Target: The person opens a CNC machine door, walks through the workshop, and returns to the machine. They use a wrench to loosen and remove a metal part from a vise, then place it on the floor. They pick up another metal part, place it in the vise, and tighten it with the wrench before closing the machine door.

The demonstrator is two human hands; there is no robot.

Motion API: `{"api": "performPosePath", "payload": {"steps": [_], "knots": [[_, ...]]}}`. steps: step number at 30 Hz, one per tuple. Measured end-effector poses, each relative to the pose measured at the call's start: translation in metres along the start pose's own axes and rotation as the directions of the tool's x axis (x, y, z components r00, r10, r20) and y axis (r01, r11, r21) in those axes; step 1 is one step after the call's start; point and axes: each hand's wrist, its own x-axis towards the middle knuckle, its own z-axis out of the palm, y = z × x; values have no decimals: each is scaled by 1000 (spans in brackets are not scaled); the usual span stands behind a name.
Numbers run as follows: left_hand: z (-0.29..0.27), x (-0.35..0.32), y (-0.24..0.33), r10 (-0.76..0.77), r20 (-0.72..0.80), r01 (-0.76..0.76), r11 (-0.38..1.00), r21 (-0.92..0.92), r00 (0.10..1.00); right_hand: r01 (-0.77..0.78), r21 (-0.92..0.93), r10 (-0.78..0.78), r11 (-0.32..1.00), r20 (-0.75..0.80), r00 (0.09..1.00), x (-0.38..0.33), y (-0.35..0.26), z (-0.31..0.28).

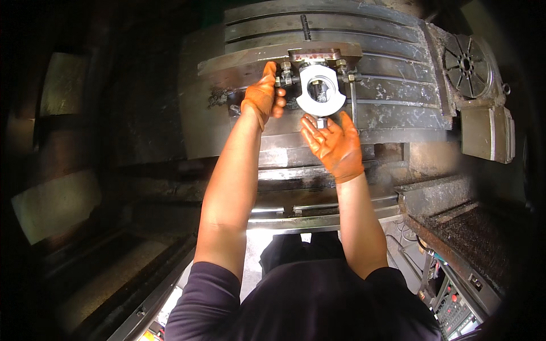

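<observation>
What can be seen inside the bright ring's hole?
Inside the ring, dark and shiny metal shows, too small to identify. Whatever lies directly behind the ring's solid rim is covered. The right hand, below, leaves the hole unblocked.

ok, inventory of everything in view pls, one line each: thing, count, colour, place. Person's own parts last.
Ring-shaped part: 1, silvery white, upper centre
Bolt head: 1, silvery, just below the ring
Nuts and bolts: several, metallic, both sides of the ring
Long bar: 1, grey-brown, behind the ring
Threaded rod: 1, dark, beyond the bar
Slotted table: 1, grey, under the bar
Slotted disc: 1, grey, upper right
Button panel: 1, dark, lower right
Left hand: 1, orange-gloved, left of the ring
Right hand: 1, orange-gloved, below the ring
Shirt: 1, dark, bottom centre
Dark edges: unreadable
</observation>
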Motion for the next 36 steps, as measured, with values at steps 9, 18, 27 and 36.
{"api": "performPosePath", "payload": {"steps": [9,18,27,36], "knots": [[-10,9,-4,104,100,-110,992,58,990,60,-56,-58,997,42,997,9,3,-8],[-7,0,5,110,14,-111,991,77,994,39,-150,-33,988,42,999,4,-2,-2],[-1,4,-84,189,10,-171,912,-372,982,264,-331,-216,906,173,961,-8,-7,-34],[87,-21,-137,220,184,11,611,-791,958,540,-835,-419,106,455,785,-2,0,-41]]}}
